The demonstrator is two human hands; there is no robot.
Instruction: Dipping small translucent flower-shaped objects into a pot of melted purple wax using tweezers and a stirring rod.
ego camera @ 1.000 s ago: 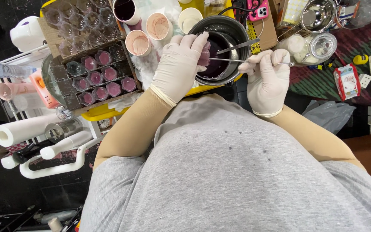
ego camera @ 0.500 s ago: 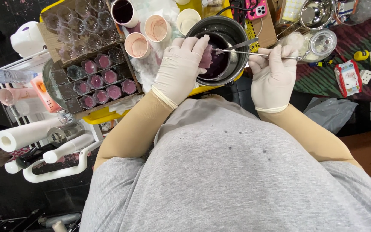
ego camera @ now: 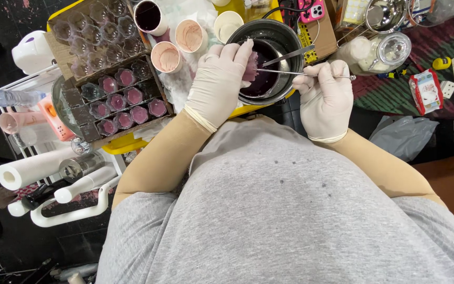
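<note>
A small pinkish-purple piece is pinched in the fingertips of the gloved left hand, held over the open mouth of a dark pot; held there, any drip would presumably fall back into the purple liquid inside. A thin metal rod is gripped by the gloved right hand, fingers clenched round its outer end, and its tip is laid against the piece. A second metal tool is seen resting across the pot, leaning on the rim.

To the left of the pot, three paper cups with pale pink contents are set on crumpled white tissue, close enough to be reached by the left hand. Further left, a cardboard tray of small moulds is placed, some filled with pink, the upper rows empty.

Little open room is left: the pot sits near the front edge of the yellow worktop, with cups crowding it on the left and a glass jar and a box on the right. The freest path for the hands appears to be straight up or back toward the body. Paper rolls lie lower left, off the worktop.
</note>
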